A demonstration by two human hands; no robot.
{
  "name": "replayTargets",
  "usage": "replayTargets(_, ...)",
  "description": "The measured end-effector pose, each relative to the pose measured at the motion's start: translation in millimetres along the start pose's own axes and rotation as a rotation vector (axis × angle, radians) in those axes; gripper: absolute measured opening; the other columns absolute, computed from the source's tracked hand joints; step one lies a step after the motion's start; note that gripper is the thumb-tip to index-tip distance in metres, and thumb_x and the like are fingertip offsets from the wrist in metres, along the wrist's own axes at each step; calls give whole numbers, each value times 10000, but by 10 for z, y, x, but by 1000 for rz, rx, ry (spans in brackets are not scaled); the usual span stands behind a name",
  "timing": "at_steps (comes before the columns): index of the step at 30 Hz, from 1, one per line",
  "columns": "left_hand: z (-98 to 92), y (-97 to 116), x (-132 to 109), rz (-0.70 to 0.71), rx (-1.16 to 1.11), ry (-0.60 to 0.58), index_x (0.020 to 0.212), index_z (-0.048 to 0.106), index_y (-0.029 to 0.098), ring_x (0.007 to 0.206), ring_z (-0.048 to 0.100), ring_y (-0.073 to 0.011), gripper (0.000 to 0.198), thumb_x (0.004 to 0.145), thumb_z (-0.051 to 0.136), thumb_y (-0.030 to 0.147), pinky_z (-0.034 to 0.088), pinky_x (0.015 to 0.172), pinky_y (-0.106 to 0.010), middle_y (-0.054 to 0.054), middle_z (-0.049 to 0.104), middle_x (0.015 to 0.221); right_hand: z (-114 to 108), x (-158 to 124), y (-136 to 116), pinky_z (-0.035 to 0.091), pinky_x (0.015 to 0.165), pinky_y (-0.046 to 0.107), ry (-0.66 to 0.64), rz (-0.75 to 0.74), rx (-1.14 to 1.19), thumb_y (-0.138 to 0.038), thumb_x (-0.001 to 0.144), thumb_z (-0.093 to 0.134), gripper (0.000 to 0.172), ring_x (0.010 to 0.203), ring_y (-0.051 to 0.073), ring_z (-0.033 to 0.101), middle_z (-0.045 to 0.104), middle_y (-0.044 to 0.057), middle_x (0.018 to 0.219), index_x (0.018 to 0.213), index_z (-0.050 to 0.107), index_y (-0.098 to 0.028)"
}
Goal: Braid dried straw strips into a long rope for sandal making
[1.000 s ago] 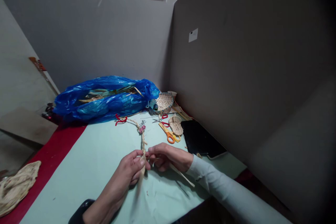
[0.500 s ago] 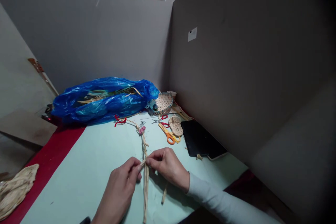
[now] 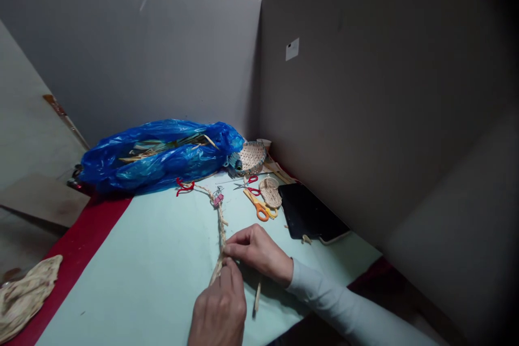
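A pale braid of dried plant strands [image 3: 221, 223] runs down the table toward me, with a pink clip [image 3: 218, 199] at its upper part and red yarn [image 3: 185, 186] at its far end. My right hand [image 3: 259, 251] pinches the braid's lower end between thumb and fingertips. Just below it, my left hand [image 3: 221, 303] is closed on the loose strands, its knuckles turned up toward me. One strand [image 3: 215, 271] slants out to the left from between the hands. Another strand end [image 3: 257, 298] hangs out below my right hand.
Orange-handled scissors [image 3: 261, 211], red-handled scissors [image 3: 253, 185] and a woven oval piece [image 3: 270, 192] lie beyond my right hand, near a black tablet [image 3: 310, 213]. A blue plastic bag [image 3: 162, 162] of dried stalks and a woven basket [image 3: 252, 157] are at the back. Another woven piece [image 3: 28, 297] lies left.
My left hand has moved right and down, turning over the strands below my right hand. The long strands that hung straight down are now largely covered by it. My right hand stays pinched at the braid.
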State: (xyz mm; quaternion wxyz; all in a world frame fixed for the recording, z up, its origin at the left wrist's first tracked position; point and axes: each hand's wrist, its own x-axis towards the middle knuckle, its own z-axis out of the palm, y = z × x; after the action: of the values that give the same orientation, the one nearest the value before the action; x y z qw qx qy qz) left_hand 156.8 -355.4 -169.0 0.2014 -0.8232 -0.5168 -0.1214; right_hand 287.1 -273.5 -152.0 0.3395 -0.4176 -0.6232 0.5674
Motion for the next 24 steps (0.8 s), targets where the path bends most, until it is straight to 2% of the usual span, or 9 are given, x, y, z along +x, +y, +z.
replayTargets(2, -112, -101, 44, -43, -187, -24, 1022, 685, 93, 669, 699, -227, 297, 883, 426, 130, 515, 537, -292, -137, 732, 869, 1, 2, 14, 375, 562, 209, -20, -18, 51, -323, 749, 654, 250, 566, 98, 483, 652, 33, 653, 730, 742, -90)
replayTargets(4, -219, -271, 132, -192, -442, -96, 785, 682, 199, 730, 678, -227, 313, 927, 423, 302, 503, 650, -321, -78, 702, 784, 5, 3, 25, 341, 537, 203, -42, -21, 90, -320, 762, 643, 255, 537, 82, 441, 652, 31, 646, 724, 743, -89)
replayTargets(6, -272, -450, 250, -380, -652, -176, 785, 653, 213, 782, 650, -234, 309, 923, 418, 358, 474, 724, -352, -66, 686, 808, 9, -2, 19, 255, 480, 200, -55, -17, 117, -314, 765, 638, 253, 487, 58, 333, 626, 16, 601, 731, 744, -87)
replayTargets(8, -248, -569, 364, -468, -933, -246, 859, 637, 194, 847, 633, -248, 229, 868, 501, 379, 456, 782, -368, -78, 681, 870, 14, -16, -9, 201, 462, 208, -71, -8, 165, -310, 765, 632, 249, 474, 54, 283, 613, 11, 586, 733, 738, -87)
replayTargets(11, -124, -583, 462, -520, -1496, -395, 877, 569, 178, 633, 577, -165, 232, 795, 581, 396, 454, 630, -295, -9, 597, 717, 17, -47, -60, 239, 486, 209, -98, -7, 238, -295, 763, 618, 232, 482, 61, 331, 597, 8, 574, 709, 720, -94)
replayTargets(13, -47, -529, 472, -603, -1763, -457, 859, 524, 186, 471, 411, -71, 242, 764, 622, 387, 327, 465, -203, 54, 494, 646, 7, -58, -75, 287, 523, 209, -107, -16, 235, -302, 762, 619, 231, 499, 69, 366, 590, 3, 574, 709, 714, -98)
replayTargets(16, 6, -478, 448, -705, -1848, -472, 815, 507, 181, 434, 219, -24, 242, 759, 644, 373, 126, 408, -181, 76, 437, 630, -19, -44, -55, 357, 608, 225, -144, -52, 175, -340, 772, 616, 265, 568, 96, 455, 633, 28, 644, 729, 712, -97)
replayTargets(19, 13, -503, 436, -727, -1788, -491, 774, 540, 160, 414, 194, -19, 247, 771, 625, 392, 91, 387, -196, 66, 451, 603, -48, -12, -17, 372, 630, 235, -169, -85, 74, -392, 793, 598, 327, 608, 115, 495, 661, 55, 698, 718, 706, -92)
replayTargets(24, 15, -549, 433, -766, -1779, -477, 714, 557, 156, 385, 186, -22, 255, 767, 631, 393, 81, 376, -200, 98, 373, 498, -101, -41, -49, 315, 551, 219, -77, -121, -273, -366, 848, 562, 329, 558, 98, 438, 634, 24, 626, 765, 733, -97)
